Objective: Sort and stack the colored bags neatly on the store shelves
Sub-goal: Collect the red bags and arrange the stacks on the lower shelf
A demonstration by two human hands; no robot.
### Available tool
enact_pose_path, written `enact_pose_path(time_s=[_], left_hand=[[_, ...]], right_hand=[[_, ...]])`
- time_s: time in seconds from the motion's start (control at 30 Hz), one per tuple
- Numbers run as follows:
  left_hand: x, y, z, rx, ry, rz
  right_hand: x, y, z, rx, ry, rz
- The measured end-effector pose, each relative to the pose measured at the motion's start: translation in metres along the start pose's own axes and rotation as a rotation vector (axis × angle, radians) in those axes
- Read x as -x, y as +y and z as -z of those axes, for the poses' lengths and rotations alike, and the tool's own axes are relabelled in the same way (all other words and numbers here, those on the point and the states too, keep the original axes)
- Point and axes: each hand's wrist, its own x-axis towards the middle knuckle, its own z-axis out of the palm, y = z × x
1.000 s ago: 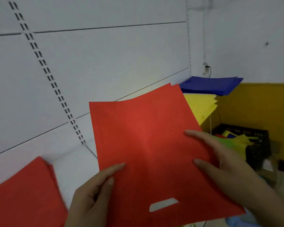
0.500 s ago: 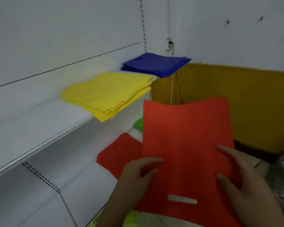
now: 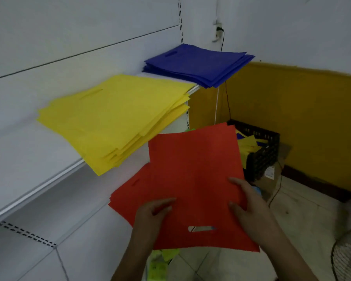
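I hold a flat red bag with a cut-out handle slot near its lower edge. My left hand pinches its lower left part, thumb on top. My right hand grips its right side with the thumb on top. The bag hangs above a stack of red bags lying on the lower shelf. On the upper shelf lies a fanned stack of yellow bags, and behind it a stack of blue bags. A bit of green bag peeks out behind the held bag.
A black plastic crate with loose yellow and blue bags stands on the floor by the yellow wall, a cardboard box beside it. Cables hang from a wall socket. A wire fan guard shows at the lower right.
The view swung from the left end of the shelving down and right, bringing the yellow, blue and lower red stacks into sight. Both hands kept hold of the red bag, now over the red stack.
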Motion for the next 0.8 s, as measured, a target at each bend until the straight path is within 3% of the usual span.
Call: enact_pose_path(time_s=[0.13, 0.37, 0.67, 0.8], left_hand=[[-0.033, -0.025, 0.015, 0.046, 0.085, 0.090], [-0.059, -0.069, 0.035, -0.142, 0.123, 0.108], [-0.073, -0.136, 0.040, -0.357, -0.005, 0.351], [-0.078, -0.180, 0.035, -0.338, -0.080, 0.469]], right_hand=[[-0.052, 0.004, -0.027, 0.035, -0.143, 0.015], [-0.120, 0.028, -0.080, 0.209, -0.335, 0.078], [-0.179, 0.062, -0.161, 0.237, -0.487, 0.205], [-0.202, 0.088, -0.196, 0.343, -0.620, 0.239]])
